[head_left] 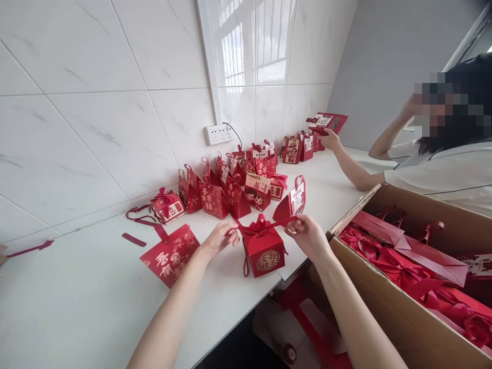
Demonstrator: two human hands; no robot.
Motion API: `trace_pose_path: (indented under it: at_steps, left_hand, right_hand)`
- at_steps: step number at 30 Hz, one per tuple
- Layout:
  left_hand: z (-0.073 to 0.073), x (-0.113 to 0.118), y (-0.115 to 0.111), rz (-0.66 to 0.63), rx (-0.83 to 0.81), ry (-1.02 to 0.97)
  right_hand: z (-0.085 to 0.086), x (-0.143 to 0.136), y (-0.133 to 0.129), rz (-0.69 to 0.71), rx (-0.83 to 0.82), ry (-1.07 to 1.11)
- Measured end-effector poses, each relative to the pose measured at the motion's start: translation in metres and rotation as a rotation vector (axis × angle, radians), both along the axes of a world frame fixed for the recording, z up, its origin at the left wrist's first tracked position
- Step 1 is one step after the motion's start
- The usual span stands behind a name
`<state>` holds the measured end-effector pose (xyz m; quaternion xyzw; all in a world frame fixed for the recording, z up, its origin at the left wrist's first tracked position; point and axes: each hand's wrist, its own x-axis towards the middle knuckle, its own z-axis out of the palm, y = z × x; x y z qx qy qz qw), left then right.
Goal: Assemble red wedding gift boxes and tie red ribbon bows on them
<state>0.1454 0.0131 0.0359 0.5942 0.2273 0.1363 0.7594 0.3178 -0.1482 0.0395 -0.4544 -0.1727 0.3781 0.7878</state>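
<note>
A red gift box with a round gold emblem stands upright near the table's front edge. A red ribbon is looped in a bow on its top. My left hand pinches one end of this ribbon at the box's left. On the other side my right hand pinches the opposite end, and the ribbon is stretched between them. Left of the box, a flat red gift bag with gold characters lies on the table. Just behind my right hand stands a red and white gift bag.
Several finished red gift boxes line the wall. A cardboard carton full of red boxes stands at the right. Beyond it, a co-worker's hand holds a red box. A wall socket has a cable.
</note>
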Motion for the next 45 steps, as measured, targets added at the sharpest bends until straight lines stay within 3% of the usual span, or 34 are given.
trace_pose_path:
  at_steps: [3, 10, 18, 21, 24, 28, 30, 32, 34, 36, 37, 40, 42, 45]
  left_hand:
    - [-0.001, -0.007, -0.001, 0.033, -0.024, -0.017]
    - [0.010, -0.025, -0.006, 0.066, -0.050, -0.050]
    - [0.025, -0.060, -0.002, 0.250, -0.169, -0.139]
    - [0.035, -0.077, -0.004, 0.296, -0.127, -0.122]
    - [0.047, -0.097, -0.007, 0.232, -0.010, -0.080]
    - [0.062, -0.130, -0.012, 0.058, 0.242, 0.191]
    - [0.069, -0.145, -0.017, -0.003, 0.407, 0.453]
    - [0.075, -0.150, -0.026, 0.038, 0.580, 0.670]
    - [0.077, -0.139, -0.036, 0.170, 0.749, 0.720]
    - [0.072, -0.112, -0.044, 0.266, 0.882, 0.601]
    - [0.066, -0.095, -0.045, 0.246, 0.891, 0.519]
    - [0.039, -0.045, -0.037, 0.213, 0.797, 0.433]
    - [0.020, -0.025, -0.027, 0.161, 0.657, 0.471]
    - [0.001, -0.016, -0.015, 0.080, 0.502, 0.427]
  right_hand:
    - [0.008, 0.005, -0.006, -0.012, 0.051, 0.132]
    - [0.012, 0.020, -0.019, -0.125, 0.082, 0.161]
    - [0.012, 0.030, -0.030, -0.133, 0.044, -0.006]
    - [0.017, 0.029, -0.029, -0.127, 0.040, 0.007]
    - [0.025, 0.032, -0.027, -0.119, 0.013, -0.055]
    - [0.035, 0.045, -0.040, -0.091, -0.177, -0.346]
    - [0.041, 0.052, -0.054, -0.023, -0.422, -0.604]
    - [0.048, 0.055, -0.067, -0.033, -0.706, -0.896]
    - [0.054, 0.049, -0.068, -0.207, -0.851, -1.127]
    - [0.057, 0.034, -0.052, -0.359, -0.774, -1.235]
    - [0.056, 0.025, -0.039, -0.330, -0.694, -1.240]
    - [0.039, 0.000, 0.007, 0.142, -0.528, -1.162]
    - [0.020, -0.008, 0.027, 0.211, -0.566, -1.097]
    - [-0.002, -0.007, 0.033, 0.269, -0.619, -1.032]
